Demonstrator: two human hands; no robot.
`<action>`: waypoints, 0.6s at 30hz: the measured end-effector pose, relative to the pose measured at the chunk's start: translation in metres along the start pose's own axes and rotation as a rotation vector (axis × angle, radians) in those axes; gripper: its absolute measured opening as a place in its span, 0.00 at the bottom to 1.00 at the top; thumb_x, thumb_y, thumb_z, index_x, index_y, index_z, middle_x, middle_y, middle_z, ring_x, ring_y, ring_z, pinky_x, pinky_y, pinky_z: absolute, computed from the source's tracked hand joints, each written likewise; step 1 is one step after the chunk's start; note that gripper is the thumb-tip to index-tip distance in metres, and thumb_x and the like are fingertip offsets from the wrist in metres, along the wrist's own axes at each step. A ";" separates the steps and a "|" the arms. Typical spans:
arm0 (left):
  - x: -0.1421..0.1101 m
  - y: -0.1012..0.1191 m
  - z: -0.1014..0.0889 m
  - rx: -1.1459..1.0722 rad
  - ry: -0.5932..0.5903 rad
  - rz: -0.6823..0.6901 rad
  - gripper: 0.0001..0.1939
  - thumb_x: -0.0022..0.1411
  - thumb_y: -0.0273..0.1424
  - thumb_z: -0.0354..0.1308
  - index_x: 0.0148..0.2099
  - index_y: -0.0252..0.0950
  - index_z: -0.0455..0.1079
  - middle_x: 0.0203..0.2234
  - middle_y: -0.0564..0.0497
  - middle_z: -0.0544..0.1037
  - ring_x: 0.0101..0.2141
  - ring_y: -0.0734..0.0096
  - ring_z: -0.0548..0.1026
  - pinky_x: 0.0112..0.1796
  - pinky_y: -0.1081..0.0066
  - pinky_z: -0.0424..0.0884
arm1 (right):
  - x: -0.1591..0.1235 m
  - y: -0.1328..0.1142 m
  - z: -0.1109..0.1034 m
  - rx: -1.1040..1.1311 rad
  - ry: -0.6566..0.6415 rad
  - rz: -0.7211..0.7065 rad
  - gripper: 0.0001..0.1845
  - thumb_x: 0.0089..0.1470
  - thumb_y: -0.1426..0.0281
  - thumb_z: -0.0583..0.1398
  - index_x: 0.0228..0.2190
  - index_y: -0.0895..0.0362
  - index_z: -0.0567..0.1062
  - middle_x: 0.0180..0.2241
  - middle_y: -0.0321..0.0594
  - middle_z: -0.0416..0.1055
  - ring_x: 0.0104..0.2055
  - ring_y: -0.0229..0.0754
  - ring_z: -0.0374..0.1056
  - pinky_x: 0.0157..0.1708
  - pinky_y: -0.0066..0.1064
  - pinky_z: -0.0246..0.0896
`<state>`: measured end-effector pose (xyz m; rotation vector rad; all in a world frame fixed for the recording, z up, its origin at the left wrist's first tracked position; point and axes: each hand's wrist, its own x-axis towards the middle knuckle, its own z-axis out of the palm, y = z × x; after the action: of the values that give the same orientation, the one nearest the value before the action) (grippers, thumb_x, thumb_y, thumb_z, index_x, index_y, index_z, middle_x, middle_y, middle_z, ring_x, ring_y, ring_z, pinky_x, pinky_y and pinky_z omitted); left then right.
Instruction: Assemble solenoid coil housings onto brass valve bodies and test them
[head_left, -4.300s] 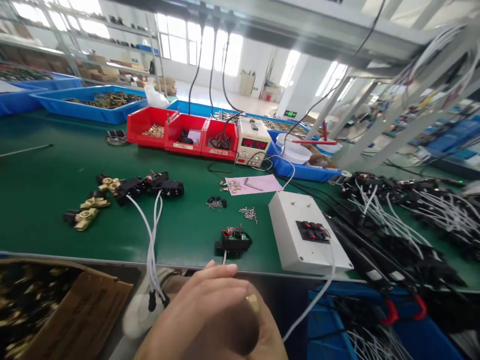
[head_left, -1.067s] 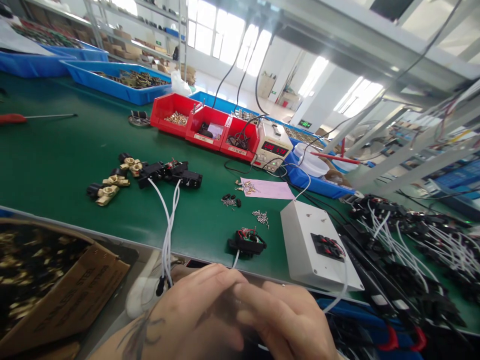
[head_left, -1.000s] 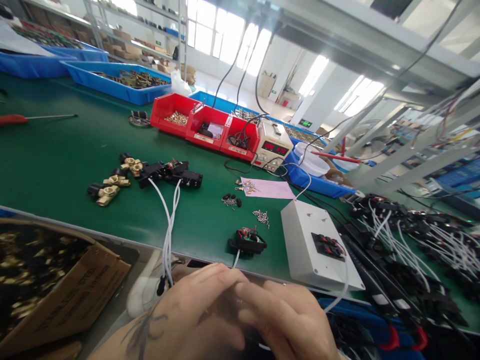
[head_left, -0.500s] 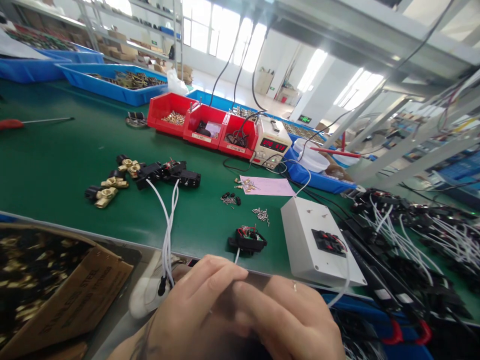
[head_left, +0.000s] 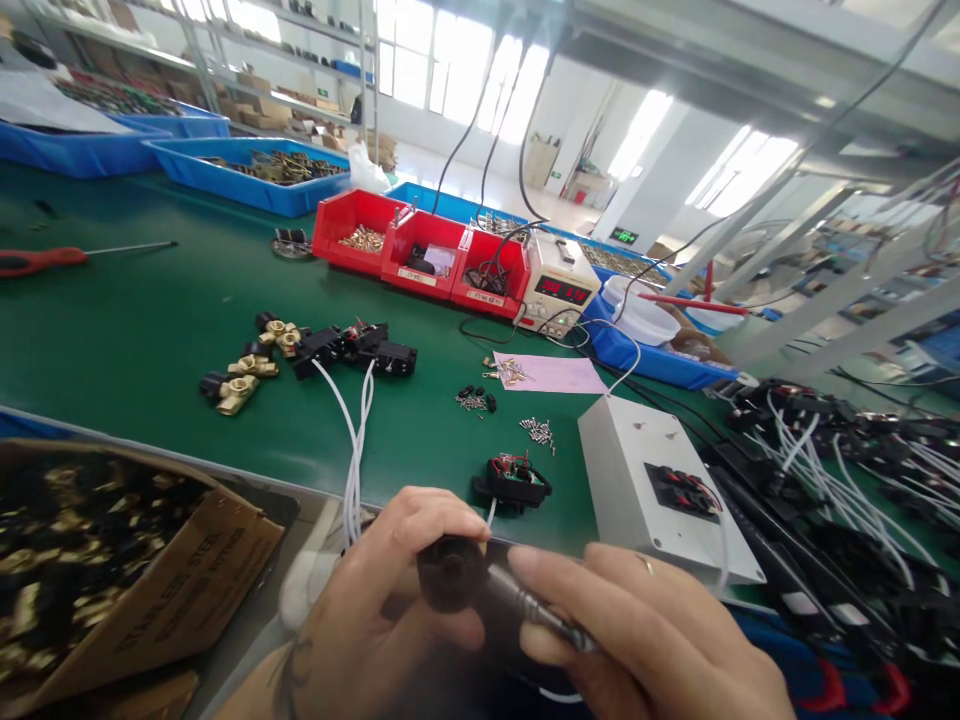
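Note:
My left hand is curled round a small black round part at the near edge of the green bench. My right hand grips a dark metal tool whose tip meets that black part. Just beyond my fingers a black module with red and green wiring lies on the bench, a white wire running from it toward my hands. Two white cables hang over the edge from black modules.
Brass fittings lie left of the modules. A white switch box sits to the right, beside heaps of black wired modules. Loose screws, a pink sheet, red bins, a power supply, a red-handled screwdriver. Cardboard box at lower left.
My hands have risen and parted slightly, so the black part and the metal tool now show between them. The camera has shifted a little to the left.

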<state>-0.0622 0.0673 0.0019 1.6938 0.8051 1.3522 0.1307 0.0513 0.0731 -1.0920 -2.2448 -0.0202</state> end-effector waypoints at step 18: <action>0.007 -0.001 0.015 -0.196 0.227 -0.501 0.17 0.55 0.42 0.68 0.46 0.44 0.73 0.46 0.52 0.81 0.48 0.64 0.78 0.40 0.77 0.76 | 0.056 0.154 0.044 -0.172 -0.338 0.688 0.19 0.64 0.69 0.57 0.55 0.63 0.69 0.55 0.56 0.67 0.56 0.53 0.65 0.57 0.50 0.59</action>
<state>-0.0458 0.0712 0.0026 1.1006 1.0996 1.2294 0.1912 0.2034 0.0302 -2.0367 -2.0463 0.2815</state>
